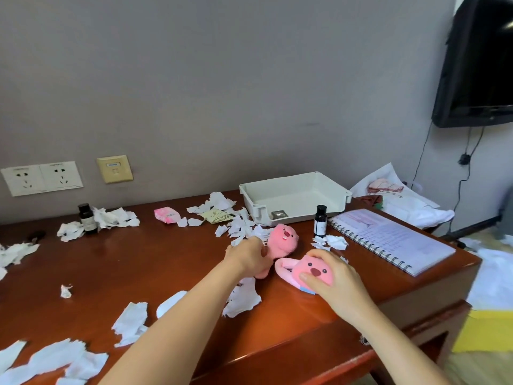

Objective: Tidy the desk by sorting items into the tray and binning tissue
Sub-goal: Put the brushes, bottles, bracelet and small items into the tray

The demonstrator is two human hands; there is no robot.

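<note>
Desk (138, 259) strewn with tissue: both hands on pink toys.
Left hand (251, 257) grips plush toy (283, 238), right hand (333, 276) clasps pink slipper (302, 270); tray (294, 195) lies beyond (right hand nearer).

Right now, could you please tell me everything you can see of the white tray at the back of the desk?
The white tray looks like moulded plastic: shallow and rectangular, with raised walls on three sides and a low, open front edge facing the person. It sits flat on the wooden desk near the wall, turned slightly. It is nearly empty; only a small dark, shiny item lies near its front lip. Torn tissue scraps crowd its front left corner, and a dark bottle stands just before it. Neither hand touches it.
</note>
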